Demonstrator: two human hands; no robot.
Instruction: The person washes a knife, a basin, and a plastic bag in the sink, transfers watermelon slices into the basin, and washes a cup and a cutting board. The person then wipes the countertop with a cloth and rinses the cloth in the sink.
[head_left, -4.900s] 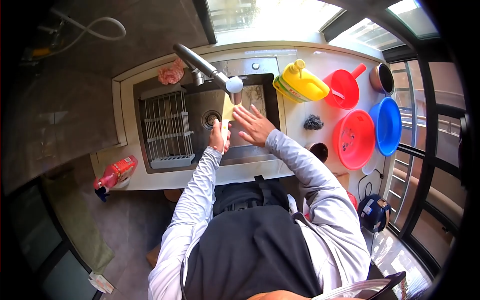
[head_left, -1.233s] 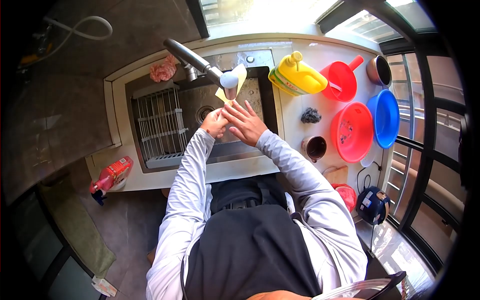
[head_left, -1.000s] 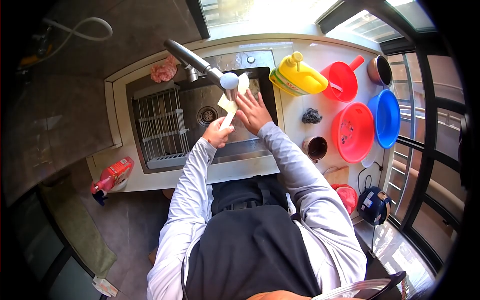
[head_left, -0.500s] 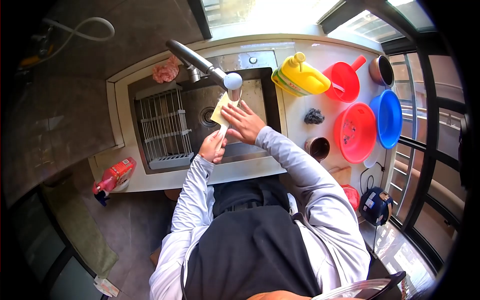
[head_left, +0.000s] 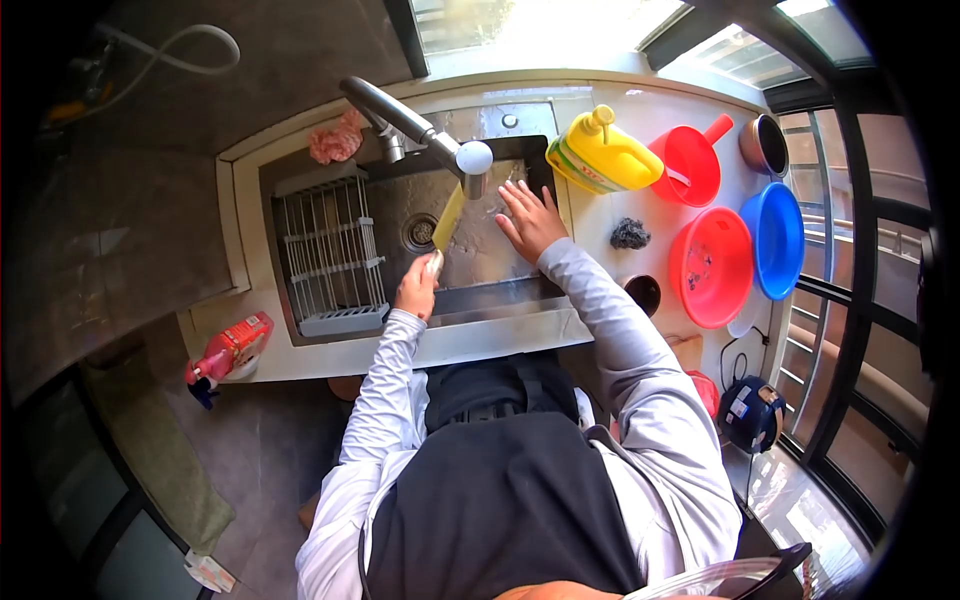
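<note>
My left hand (head_left: 416, 287) is closed round the pale handle of a cleaver (head_left: 449, 220) whose broad blade looks yellow. The blade is turned nearly edge-on, pointing up under the faucet (head_left: 471, 165) and over the sink (head_left: 510, 275). To its right, my right hand (head_left: 533, 220) hovers over the basin with fingers spread, apart from the blade and holding nothing. Water from the spout is hard to make out. Just left of the blade, the round drain (head_left: 420, 232) shows in the sink floor.
A wire dish rack (head_left: 330, 255) fills the sink's left side. Right of it stand a yellow jug (head_left: 603, 150), a red dipper (head_left: 688, 165), a dark scrubber (head_left: 630, 233), a red basin (head_left: 710, 267) and a blue basin (head_left: 777, 240). A red spray bottle (head_left: 232, 350) lies front left.
My right hand has come off the cleaver's blade and moved right, its fingers spreading. The blade has turned from showing its broad face to nearly edge-on, still in my left hand.
</note>
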